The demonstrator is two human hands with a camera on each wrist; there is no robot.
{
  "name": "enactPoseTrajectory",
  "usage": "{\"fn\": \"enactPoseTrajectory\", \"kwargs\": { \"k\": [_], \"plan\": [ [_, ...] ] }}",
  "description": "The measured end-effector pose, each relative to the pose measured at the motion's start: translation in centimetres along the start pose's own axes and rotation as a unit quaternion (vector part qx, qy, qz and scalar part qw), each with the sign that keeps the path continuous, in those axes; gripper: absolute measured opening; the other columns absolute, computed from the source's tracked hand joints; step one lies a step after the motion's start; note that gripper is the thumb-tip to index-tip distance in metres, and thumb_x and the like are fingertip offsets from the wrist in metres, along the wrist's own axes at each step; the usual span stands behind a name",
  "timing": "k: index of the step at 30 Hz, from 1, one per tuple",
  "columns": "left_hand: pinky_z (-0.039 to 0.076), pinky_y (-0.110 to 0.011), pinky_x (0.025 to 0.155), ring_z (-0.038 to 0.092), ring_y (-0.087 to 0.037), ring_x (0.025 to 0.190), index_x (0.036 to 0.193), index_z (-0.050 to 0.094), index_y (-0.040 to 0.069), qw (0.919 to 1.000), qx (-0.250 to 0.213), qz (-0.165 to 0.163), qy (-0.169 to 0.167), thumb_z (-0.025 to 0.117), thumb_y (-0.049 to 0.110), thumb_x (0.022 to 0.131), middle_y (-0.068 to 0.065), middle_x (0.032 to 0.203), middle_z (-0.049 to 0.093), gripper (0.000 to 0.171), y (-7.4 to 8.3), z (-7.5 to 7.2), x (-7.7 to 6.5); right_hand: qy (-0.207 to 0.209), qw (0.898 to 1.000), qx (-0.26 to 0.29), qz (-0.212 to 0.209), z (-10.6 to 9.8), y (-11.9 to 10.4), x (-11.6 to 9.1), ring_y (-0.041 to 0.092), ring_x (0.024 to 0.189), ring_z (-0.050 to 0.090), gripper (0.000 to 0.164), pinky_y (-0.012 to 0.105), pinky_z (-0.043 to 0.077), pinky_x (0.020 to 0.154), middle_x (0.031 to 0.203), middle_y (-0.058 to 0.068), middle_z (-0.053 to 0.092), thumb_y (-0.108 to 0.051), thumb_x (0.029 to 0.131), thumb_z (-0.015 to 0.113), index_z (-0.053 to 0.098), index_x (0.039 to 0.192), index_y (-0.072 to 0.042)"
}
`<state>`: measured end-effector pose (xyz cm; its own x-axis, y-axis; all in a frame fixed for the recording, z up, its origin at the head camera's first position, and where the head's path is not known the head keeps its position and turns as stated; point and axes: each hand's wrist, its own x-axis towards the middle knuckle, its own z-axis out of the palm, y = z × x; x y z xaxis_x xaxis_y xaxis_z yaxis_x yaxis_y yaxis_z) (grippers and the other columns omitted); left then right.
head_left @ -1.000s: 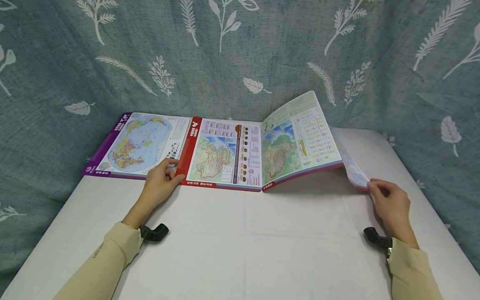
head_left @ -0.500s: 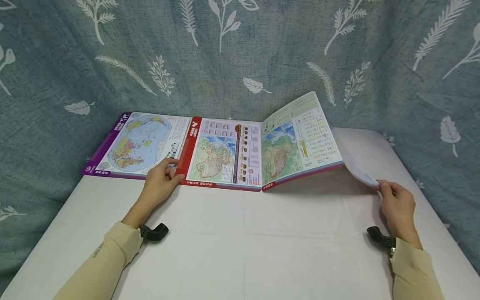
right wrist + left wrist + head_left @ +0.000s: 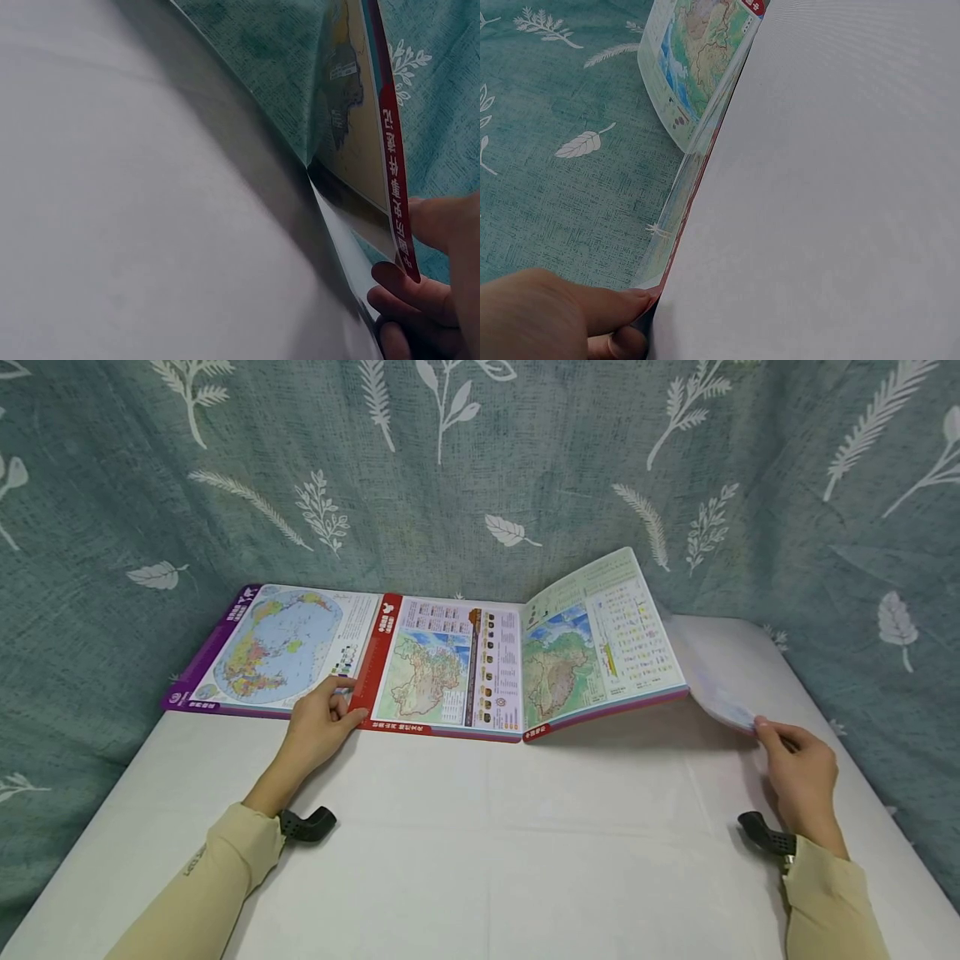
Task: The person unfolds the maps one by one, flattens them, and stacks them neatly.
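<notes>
A fold-out map (image 3: 427,677) lies across the back of the white table, with a purple-edged world map panel at its left and a red-edged panel in the middle. My left hand (image 3: 322,722) pinches the lower edge at the red strip; the left wrist view shows thumb and finger on that edge (image 3: 656,291). Right of the middle, one panel (image 3: 600,635) tilts up from its fold. The end panel (image 3: 720,693) slopes down behind it, and my right hand (image 3: 802,772) pinches its near corner. In the right wrist view, the thumb and a finger hold a red-bordered corner (image 3: 397,187).
A white cloth covers the table (image 3: 487,860). Behind the map hangs a green curtain (image 3: 450,510) with white leaf prints, close to the back edge. Each wrist carries a black camera mount (image 3: 309,825).
My right hand has moved right, drawing the end panel's corner outward. The raised panel has sunk very slightly. My left hand has stayed in place on the red strip.
</notes>
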<state>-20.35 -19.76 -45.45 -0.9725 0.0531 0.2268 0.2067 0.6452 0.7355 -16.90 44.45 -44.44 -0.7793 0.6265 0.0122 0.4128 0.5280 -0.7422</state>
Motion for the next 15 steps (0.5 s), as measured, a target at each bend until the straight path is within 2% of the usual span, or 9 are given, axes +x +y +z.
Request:
{"fn": "enactPoseTrajectory", "kwargs": {
  "k": [5, 10, 12, 15],
  "plan": [
    [0.035, -0.03, 0.065, 0.044, -0.015, 0.061, 0.131, 0.061, -0.002, 1.0, 0.0, 0.002, 0.002, 0.078, 0.011, 0.095, -0.003, 0.067, 0.05, 0.042, 0.0, 0.0, 0.0, 0.014, 0.999, 0.034, 0.023, -0.2, 0.2, 0.2, 0.008, 0.11, 0.054, 0.056, 0.016, 0.038, 0.084, 0.113, -0.009, 0.064, -0.048, 0.102, 0.063, 0.067, 0.139, -0.008],
    [0.034, -0.029, 0.064, 0.043, -0.015, 0.06, 0.13, 0.061, -0.003, 1.0, 0.001, 0.004, 0.003, 0.078, 0.01, 0.095, -0.003, 0.068, 0.049, 0.042, -0.1, 0.0, 0.0, 0.023, 0.997, 0.059, 0.044, -0.5, 0.3, 0.4, 0.002, 0.107, 0.052, 0.048, 0.016, 0.039, 0.085, 0.101, -0.023, 0.054, -0.045, 0.102, 0.064, 0.069, 0.137, -0.013],
    [0.034, -0.029, 0.063, 0.043, -0.014, 0.06, 0.13, 0.061, -0.003, 1.0, 0.001, 0.004, 0.002, 0.078, 0.01, 0.095, -0.002, 0.068, 0.049, 0.042, -0.1, 0.0, 0.0, 0.021, 0.997, 0.056, 0.05, -0.8, 0.4, 0.5, 0.008, 0.112, 0.052, 0.051, 0.018, 0.039, 0.087, 0.111, -0.015, 0.059, -0.046, 0.103, 0.062, 0.065, 0.142, -0.014],
    [0.034, -0.029, 0.063, 0.043, -0.014, 0.06, 0.13, 0.061, -0.003, 1.0, 0.001, 0.003, 0.0, 0.078, 0.01, 0.095, -0.002, 0.069, 0.049, 0.041, -0.2, 0.1, 0.0, 0.018, 0.997, 0.055, 0.057, -1.1, 0.7, 0.6, 0.008, 0.113, 0.051, 0.054, 0.018, 0.038, 0.088, 0.122, -0.009, 0.058, -0.049, 0.104, 0.059, 0.06, 0.148, -0.017]
  ]
}}
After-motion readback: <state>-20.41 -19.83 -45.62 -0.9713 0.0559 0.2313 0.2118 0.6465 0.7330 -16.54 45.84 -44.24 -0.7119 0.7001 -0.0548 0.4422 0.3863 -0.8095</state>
